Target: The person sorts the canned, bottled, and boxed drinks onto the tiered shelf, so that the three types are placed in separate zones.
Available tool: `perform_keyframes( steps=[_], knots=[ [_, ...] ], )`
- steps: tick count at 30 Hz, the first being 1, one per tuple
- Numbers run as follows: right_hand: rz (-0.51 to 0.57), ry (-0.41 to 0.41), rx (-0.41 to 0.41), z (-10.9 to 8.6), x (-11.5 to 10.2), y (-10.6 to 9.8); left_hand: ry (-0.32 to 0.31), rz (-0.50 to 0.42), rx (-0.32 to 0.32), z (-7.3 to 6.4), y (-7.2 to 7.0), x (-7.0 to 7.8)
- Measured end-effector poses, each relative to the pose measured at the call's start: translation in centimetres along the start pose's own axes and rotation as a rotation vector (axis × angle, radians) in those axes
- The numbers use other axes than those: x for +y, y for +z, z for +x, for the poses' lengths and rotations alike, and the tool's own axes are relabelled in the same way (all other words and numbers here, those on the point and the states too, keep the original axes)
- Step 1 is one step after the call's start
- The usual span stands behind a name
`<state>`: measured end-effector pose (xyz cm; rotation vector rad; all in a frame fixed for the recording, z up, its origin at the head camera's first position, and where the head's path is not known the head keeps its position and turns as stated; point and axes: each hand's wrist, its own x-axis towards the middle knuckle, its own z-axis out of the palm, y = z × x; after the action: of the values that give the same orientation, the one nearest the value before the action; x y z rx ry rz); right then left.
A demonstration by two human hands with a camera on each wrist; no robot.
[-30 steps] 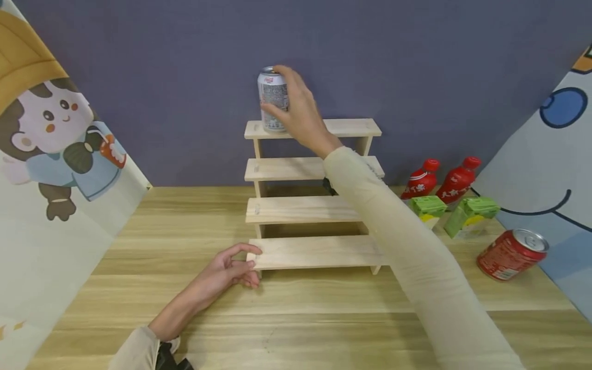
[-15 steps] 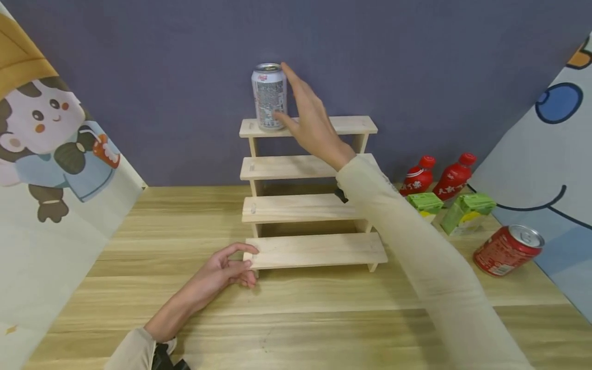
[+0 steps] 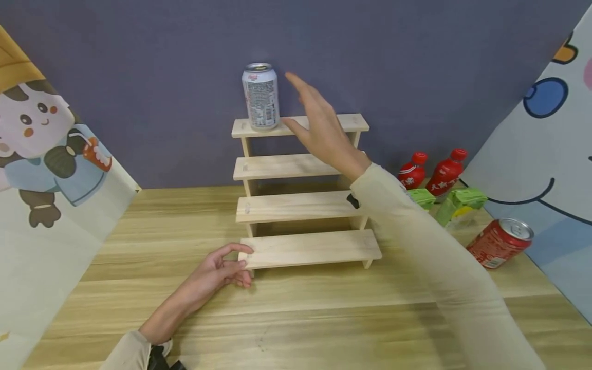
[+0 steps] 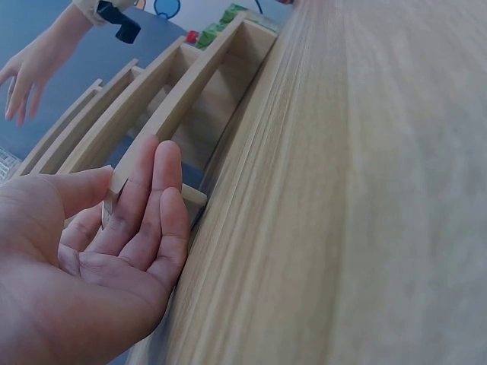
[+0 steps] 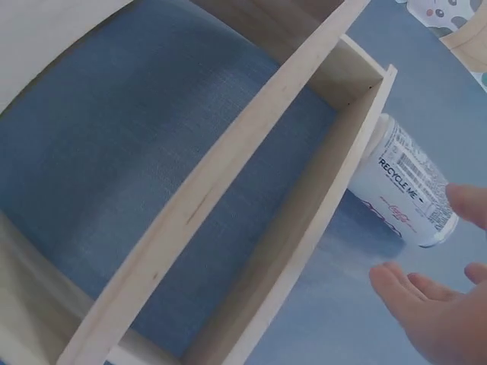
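A white soda can point(image 3: 263, 98) stands upright at the left end of the top step of a four-tier wooden display rack point(image 3: 312, 247). My right hand point(image 3: 325, 126) is just right of the can, thumb and fingers spread, touching nothing. In the right wrist view, a gap shows between the can point(image 5: 403, 182) and the fingertips point(image 5: 392, 285). My left hand point(image 3: 219, 271) pinches the left front corner of the lowest step between thumb and fingers. The left wrist view shows this hand point(image 4: 114, 266) at the step's end, its other fingers below the board.
On the wood-grain table point(image 3: 296, 329), right of the rack, are two red bottles point(image 3: 447, 174), two green drink cartons point(image 3: 462, 204) and a red soda can point(image 3: 500, 242). My right sleeve partly covers one carton. A dark blue wall point(image 3: 185, 103) rises behind the rack.
My right hand has let go of the white can and drawn back to the right. The can stays on the top step. My left hand keeps its hold on the rack corner.
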<state>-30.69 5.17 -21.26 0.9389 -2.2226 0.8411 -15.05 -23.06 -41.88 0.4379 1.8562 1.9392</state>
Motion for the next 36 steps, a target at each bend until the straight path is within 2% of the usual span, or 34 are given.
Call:
perform_keyframes(
  steps=[4, 15, 20, 27, 36],
  knots=[
    [-0.006, -0.019, 0.005, -0.8, 0.0, -0.6, 0.004, -0.005, -0.008, -0.1, 0.0, 0.0],
    [-0.035, -0.005, -0.028, -3.6, 0.3, -2.3, 0.01, -0.017, -0.004, -0.2, -0.1, 0.0],
    [-0.035, 0.002, -0.006, -5.7, 0.8, -3.5, 0.01, -0.024, -0.01, -0.1, 0.0, -0.1],
    [-0.068, -0.035, 0.036, -8.5, 1.6, -4.9, -0.005, -0.037, -0.002, 0.0, 0.1, -0.1],
    [-0.091, -0.043, 0.028, -11.7, 1.6, -6.0, -0.002, -0.028, -0.006, 0.0, 0.1, -0.1]
  ],
)
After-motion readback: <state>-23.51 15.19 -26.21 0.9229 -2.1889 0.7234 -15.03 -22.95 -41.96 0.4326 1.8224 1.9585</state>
